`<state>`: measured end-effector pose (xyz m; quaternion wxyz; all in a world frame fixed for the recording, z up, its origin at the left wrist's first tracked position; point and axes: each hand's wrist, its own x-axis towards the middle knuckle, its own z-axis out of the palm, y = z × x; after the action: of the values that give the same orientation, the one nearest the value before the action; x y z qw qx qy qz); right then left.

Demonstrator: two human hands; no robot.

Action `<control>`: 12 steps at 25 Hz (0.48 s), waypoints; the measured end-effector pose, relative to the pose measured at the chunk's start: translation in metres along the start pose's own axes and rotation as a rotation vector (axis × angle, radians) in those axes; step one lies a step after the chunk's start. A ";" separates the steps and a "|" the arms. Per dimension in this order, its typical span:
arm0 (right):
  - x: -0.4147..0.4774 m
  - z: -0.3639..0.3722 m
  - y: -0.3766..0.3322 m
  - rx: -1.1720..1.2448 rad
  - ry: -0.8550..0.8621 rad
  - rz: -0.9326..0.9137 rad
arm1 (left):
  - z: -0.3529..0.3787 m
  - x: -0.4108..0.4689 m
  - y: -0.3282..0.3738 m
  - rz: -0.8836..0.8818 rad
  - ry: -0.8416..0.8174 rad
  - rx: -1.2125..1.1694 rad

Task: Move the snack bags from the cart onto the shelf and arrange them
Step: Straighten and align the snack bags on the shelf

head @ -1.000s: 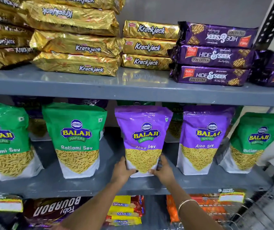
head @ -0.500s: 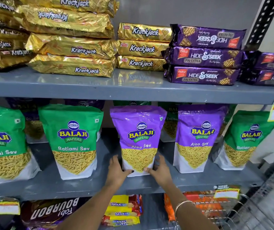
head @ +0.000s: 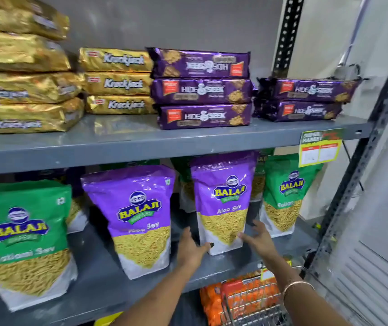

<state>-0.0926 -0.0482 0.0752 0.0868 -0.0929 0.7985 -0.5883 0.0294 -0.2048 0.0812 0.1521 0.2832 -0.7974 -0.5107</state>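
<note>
Both hands reached toward a purple Aloo Sev bag (head: 222,203) that stood upright on the middle shelf (head: 99,274), right of centre. The left hand (head: 192,249) sat at the bag's lower left corner, thumb lying across the white base of the pack and touching it, the other fingers behind or beside the edge where they could not be followed. The right hand (head: 258,240) was at the lower right corner with its fingers spread apart; the blur made it impossible to tell whether they pressed on the bag or hung just off it. Neither hand was clamped around the pack. A thin bangle (head: 297,285) circled the right wrist.

Just left of that bag stood a second purple Aloo Sev bag (head: 136,220), nearer the shelf's front edge and tilted slightly. Farther left, a green Ratlami Sev bag (head: 24,238) stood upright at the near edge. To the right of the handled pack was another green bag (head: 287,196), partly covered at its top by a yellow price tag (head: 320,149) hanging from the upper shelf (head: 141,142). More bags stood behind this front row, mostly hidden.

On the upper shelf lay stacks of gold Krackjack packs (head: 118,82) at left and centre, then two stacks of purple Hide & Seek packs (head: 202,90) toward the right. Below the middle shelf, the wire rim of a cart (head: 254,307) showed in front of orange packets (head: 211,302).
</note>
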 end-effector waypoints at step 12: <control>0.016 0.010 0.017 0.044 -0.160 -0.225 | 0.037 0.024 0.000 -0.083 0.115 -0.086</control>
<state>-0.1066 -0.0563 0.0554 0.0858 -0.2267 0.7604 -0.6025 -0.0088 -0.1924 0.0645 0.1882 0.3382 -0.7523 -0.5332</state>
